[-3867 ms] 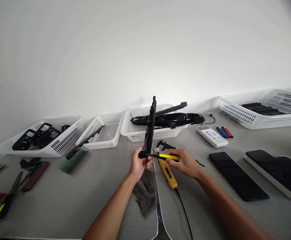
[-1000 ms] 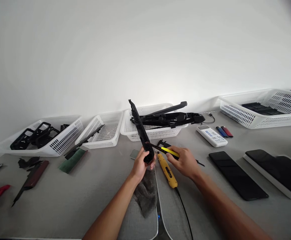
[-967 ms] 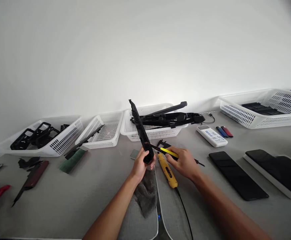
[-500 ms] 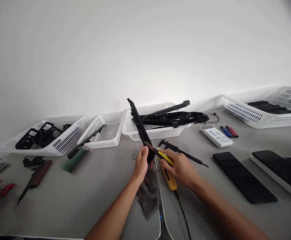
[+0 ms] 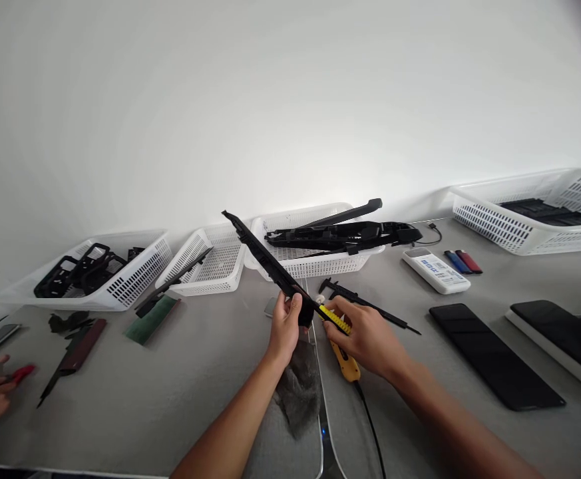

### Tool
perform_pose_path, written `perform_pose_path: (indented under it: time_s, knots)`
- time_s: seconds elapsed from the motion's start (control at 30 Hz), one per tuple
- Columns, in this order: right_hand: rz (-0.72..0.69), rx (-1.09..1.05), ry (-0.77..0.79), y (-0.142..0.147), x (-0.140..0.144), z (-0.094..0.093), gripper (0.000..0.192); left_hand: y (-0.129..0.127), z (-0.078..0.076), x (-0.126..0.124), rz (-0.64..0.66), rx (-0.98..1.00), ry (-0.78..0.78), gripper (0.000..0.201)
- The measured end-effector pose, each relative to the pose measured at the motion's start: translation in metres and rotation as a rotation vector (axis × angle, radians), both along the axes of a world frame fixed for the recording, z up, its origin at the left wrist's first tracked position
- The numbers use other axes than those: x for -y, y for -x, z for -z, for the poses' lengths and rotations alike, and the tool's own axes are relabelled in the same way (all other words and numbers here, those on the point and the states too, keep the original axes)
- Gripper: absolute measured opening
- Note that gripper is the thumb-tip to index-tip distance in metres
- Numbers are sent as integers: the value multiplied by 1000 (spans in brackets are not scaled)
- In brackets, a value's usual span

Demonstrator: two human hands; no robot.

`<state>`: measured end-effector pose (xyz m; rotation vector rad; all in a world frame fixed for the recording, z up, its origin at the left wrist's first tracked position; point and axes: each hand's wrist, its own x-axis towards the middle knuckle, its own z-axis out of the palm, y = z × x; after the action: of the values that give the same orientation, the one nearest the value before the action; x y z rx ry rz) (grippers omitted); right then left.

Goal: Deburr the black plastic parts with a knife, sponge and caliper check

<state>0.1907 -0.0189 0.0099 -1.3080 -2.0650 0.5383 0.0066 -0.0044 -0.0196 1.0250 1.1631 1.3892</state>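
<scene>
You are holding the long, narrow black plastic strip point(image 5: 265, 263) by its near end, raised above the grey bench point(image 5: 195, 372) and slanting up toward the white mesh baskets point(image 5: 210, 263). Your left hand point(image 5: 285, 326) is wrapping closed around that end; your right hand point(image 5: 365, 336) is pinching the yellow-handled utility knife point(image 5: 334, 319), its tip meeting the strip. Judging by this, you are best keeping the blade shallow and angled away from your left fingers point(image 5: 296, 307).

Long black plastic strip point(image 5: 265, 263) tilted up-left, near end gripped; yellow utility knife point(image 5: 334, 319) touching that end.
</scene>
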Motion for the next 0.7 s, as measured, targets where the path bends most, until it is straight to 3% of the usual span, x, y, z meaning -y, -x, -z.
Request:
perform_pose_path:
  time_s: [0.33, 0.7]
  knots:
    - [43, -41, -25, -8, -7, 2, 10, -1, -5, 0, 51, 22, -10, 64]
    - [-107, -88, 75, -18, -9, -7, 13, 4, -5, -3, 98, 126, -29, 49]
